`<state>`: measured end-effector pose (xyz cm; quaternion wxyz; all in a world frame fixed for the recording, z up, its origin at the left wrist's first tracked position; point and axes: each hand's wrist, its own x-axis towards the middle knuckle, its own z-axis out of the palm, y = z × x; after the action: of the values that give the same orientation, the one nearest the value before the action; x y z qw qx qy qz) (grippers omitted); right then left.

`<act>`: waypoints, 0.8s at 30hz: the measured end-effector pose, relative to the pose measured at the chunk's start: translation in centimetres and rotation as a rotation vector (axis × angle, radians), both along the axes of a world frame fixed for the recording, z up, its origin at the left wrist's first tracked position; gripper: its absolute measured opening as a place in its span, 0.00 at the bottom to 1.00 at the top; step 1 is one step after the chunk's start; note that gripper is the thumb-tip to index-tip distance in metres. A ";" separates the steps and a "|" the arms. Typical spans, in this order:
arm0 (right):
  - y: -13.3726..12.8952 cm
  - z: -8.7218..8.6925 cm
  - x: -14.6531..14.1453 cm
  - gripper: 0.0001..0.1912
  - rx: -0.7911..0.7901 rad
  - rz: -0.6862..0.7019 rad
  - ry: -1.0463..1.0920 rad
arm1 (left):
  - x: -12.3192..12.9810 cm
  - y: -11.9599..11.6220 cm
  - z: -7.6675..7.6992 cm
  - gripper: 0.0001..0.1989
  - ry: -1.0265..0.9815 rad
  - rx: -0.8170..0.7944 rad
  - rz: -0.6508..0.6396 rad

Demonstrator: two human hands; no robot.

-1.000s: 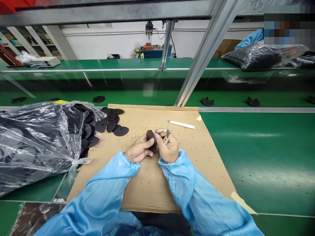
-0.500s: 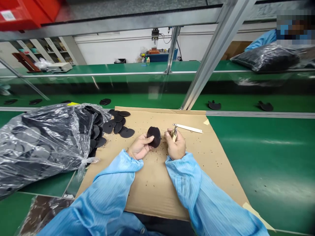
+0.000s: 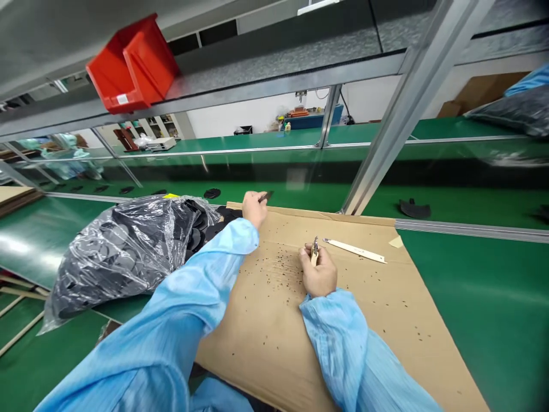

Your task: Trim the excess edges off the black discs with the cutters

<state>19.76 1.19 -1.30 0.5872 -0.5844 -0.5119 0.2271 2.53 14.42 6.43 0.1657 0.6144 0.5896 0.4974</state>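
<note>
Holding a thin dark piece (image 3: 266, 197) in the left hand (image 3: 254, 209), clamped between the fingers, with the left arm stretched forward to the far edge of the cardboard sheet (image 3: 283, 337), right before the green surface (image 3: 295, 197) beyond. Seen nearly edge-on, with its long axis pointing out from the left fingertips to the right and slightly away from the body. Nearer by far to the left hand; well forward and to the left of the right hand (image 3: 319, 277). Gripping cream-handled cutters (image 3: 314, 252) in that right hand, low over the cardboard, tips forward; cannot tell how far squeezed at the handles. With the two hands well apart, each closed on its own thing. Note a slim white tool (image 3: 355, 250) just beyond the right hand, slanting off to its right, touched by neither hand. Note, too, dark specks (image 3: 285, 274) scattered between the hands and around them, loose dark discs (image 3: 223, 214) just left of the left hand, partly hidden by the sleeve, and a clear plastic bag (image 3: 124, 246) of similar discs farther left.
</note>
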 end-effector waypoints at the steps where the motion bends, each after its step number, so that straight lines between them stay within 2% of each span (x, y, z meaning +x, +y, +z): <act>1: 0.0 0.0 0.0 0.20 0.002 0.011 -0.005 | 0.2 1.1 0.6 0.18 0.044 0.009 -0.016; 3: 0.1 0.0 0.0 0.20 0.003 0.024 -0.008 | 1.4 2.1 0.9 0.27 0.111 -0.017 -0.071; 5: 0.1 0.2 0.1 0.20 0.005 0.028 -0.003 | 3.2 1.2 0.4 0.32 0.185 -0.070 -0.159; 7: 0.1 0.3 0.2 0.21 0.000 0.040 -0.008 | 4.9 -1.3 -0.7 0.31 0.239 -0.128 -0.271; 9: 0.1 0.4 0.3 0.21 -0.006 0.056 -0.018 | 5.8 -4.7 -1.7 0.25 0.244 -0.193 -0.347; 13: 0.2 0.2 0.4 0.24 -0.034 0.008 -0.037 | 4.5 -11.1 -2.2 0.16 0.220 -0.216 -0.440; 16: 0.5 0.0 0.2 0.23 -0.076 -0.056 -0.077 | 1.6 -13.4 -2.3 0.19 0.292 -0.153 -0.339; 19: 0.7 0.0 0.0 0.22 -0.085 -0.085 -0.105 | -1.5 -13.9 -3.5 0.20 0.436 -0.113 -0.083; 21: 0.7 0.1 -0.1 0.22 -0.068 -0.102 -0.103 | -2.9 -13.6 -4.7 0.19 0.504 -0.146 0.069; 22: 0.6 0.1 -0.1 0.22 -0.054 -0.105 -0.099 | -3.2 -13.4 -5.3 0.18 0.528 -0.172 0.108; 24: 0.5 0.2 0.0 0.22 -0.022 -0.091 -0.087 | -3.5 -13.0 -6.2 0.16 0.571 -0.207 0.109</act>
<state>19.72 1.73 -1.13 0.5679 -0.6228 -0.5072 0.1800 -0.95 1.41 0.19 0.0281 0.6767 0.6919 0.2501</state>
